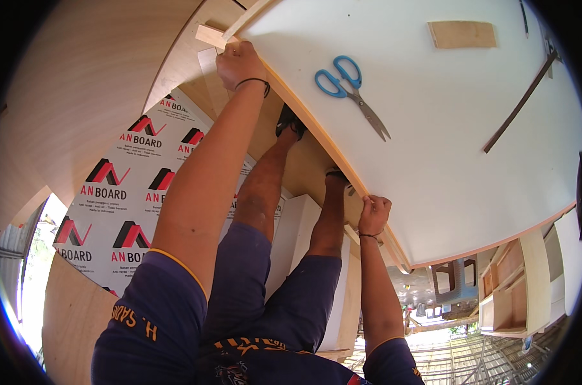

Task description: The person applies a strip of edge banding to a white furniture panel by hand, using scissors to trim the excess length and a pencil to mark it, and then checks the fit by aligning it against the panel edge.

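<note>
A large white board (445,160) lies before me, with a thin orange-brown edging strip (318,129) running along its near edge. My left hand (241,65) is closed at the far-left end of that edge, its fingers curled round the strip by a small wooden block (210,36). Lower down, toward the board's right corner, my right hand (374,215) pinches the same strip between thumb and fingers. Both wrists wear dark bands. On the board between the hands lie blue-handled scissors (354,95), blades apart, touched by neither hand.
On the board are a tan rectangular piece (462,34) and a dark metal bar (521,102). Printed boards (143,186) lean at left beside a curved wooden panel (79,83). A blue-grey plastic stool (454,282) and a wooden cabinet frame (512,289) stand at right.
</note>
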The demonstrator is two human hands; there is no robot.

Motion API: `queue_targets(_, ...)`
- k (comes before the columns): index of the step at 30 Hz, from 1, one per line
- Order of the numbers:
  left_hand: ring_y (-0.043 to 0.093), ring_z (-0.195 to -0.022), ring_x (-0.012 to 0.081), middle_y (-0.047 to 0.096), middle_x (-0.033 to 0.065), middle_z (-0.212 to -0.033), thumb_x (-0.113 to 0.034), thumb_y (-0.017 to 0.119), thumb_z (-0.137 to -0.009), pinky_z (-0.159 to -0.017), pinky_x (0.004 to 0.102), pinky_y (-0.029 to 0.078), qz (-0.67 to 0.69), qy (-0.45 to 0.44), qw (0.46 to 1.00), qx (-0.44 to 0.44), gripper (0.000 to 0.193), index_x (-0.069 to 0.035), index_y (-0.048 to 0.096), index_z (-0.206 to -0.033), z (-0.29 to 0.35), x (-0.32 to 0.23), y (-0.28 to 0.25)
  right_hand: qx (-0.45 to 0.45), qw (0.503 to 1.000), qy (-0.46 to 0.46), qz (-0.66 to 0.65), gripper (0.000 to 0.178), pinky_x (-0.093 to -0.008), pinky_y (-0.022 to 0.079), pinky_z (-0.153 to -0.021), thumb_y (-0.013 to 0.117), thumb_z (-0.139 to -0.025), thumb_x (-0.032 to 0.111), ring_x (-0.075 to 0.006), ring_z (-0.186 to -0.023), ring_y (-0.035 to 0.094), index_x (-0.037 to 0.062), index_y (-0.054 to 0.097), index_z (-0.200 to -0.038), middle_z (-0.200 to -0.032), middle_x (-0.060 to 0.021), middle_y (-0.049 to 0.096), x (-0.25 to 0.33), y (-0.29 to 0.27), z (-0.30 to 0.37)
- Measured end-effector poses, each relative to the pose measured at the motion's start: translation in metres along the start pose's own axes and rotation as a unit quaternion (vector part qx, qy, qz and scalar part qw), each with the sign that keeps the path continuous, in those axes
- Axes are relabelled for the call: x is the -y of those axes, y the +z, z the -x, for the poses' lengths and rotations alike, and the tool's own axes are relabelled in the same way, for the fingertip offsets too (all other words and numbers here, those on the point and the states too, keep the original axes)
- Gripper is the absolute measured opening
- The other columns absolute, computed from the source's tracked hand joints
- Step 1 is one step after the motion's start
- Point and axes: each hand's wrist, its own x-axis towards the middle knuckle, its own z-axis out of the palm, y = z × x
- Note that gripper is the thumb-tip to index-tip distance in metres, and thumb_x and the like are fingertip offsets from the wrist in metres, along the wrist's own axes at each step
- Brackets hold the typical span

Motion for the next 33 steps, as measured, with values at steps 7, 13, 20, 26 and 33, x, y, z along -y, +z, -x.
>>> queue_targets(7, 0.060, -0.069, 0.0299, 0.061, 0.0160, -0.077, -0.031, 0.060, -0.077, -0.065, 0.0411, 0.047, 0.015, 0.029, 0.999, -0.042, 0.032, 0.001, 0.063, -0.079, 0.007, -0.001, 0.004, 0.025, 0.999, 0.023, 0.019, 0.014, -0.0387, 0.046, -0.073, 0.063, -0.079, 0.015, -0.0312, -0.082, 0.056, 0.0017, 0.064, -0.083, -0.085, -0.0144, 0.057, -0.008, 0.002, -0.002)
queue_targets(13, 0.058, -0.069, 0.0295, 0.054, 0.0111, -0.080, -0.028, 0.060, -0.077, -0.062, 0.0422, 0.046, 0.007, 0.038, 0.998, -0.041, 0.027, -0.002, 0.059, -0.076, 0.006, 0.003, 0.006, 0.031, 0.999, 0.034, 0.026, 0.014, -0.0386, 0.046, -0.070, 0.061, -0.081, 0.015, -0.0302, -0.079, 0.057, 0.0014, 0.062, -0.082, -0.084, -0.0138, 0.057, -0.002, 0.003, -0.002)
queue_targets(20, 0.058, -0.071, 0.0286, 0.052, 0.0101, -0.084, -0.025, 0.060, -0.078, -0.063, 0.0410, 0.046, 0.025, 0.033, 0.999, -0.033, 0.026, 0.000, 0.061, -0.086, 0.012, -0.003, 0.001, 0.031, 0.997, 0.053, 0.052, 0.016, -0.0334, 0.045, -0.068, 0.062, -0.083, 0.017, -0.0223, -0.073, 0.055, 0.0004, 0.061, -0.082, -0.081, -0.0108, 0.057, 0.004, 0.001, -0.002)
queue_targets(26, 0.059, -0.077, 0.0280, 0.055, 0.0120, -0.090, -0.025, 0.059, -0.081, -0.065, 0.0396, 0.047, 0.014, 0.056, 0.998, -0.017, 0.030, 0.003, 0.060, -0.090, 0.009, 0.001, 0.002, 0.033, 0.997, 0.031, 0.065, 0.013, -0.0414, 0.042, -0.077, 0.062, -0.080, 0.015, -0.0323, -0.085, 0.054, 0.0020, 0.062, -0.081, -0.086, -0.0138, 0.059, 0.001, 0.001, -0.004)
queue_targets(33, 0.061, -0.075, 0.0260, 0.062, 0.0158, -0.082, -0.030, 0.057, -0.086, -0.065, 0.0374, 0.048, -0.061, 0.103, 0.993, -0.008, 0.031, 0.001, 0.059, -0.087, -0.006, 0.018, 0.012, 0.000, 0.999, -0.002, 0.039, 0.010, -0.0422, 0.040, -0.080, 0.063, -0.076, 0.015, -0.0332, -0.086, 0.052, 0.0049, 0.062, -0.078, -0.085, -0.0131, 0.059, -0.008, 0.004, -0.001)
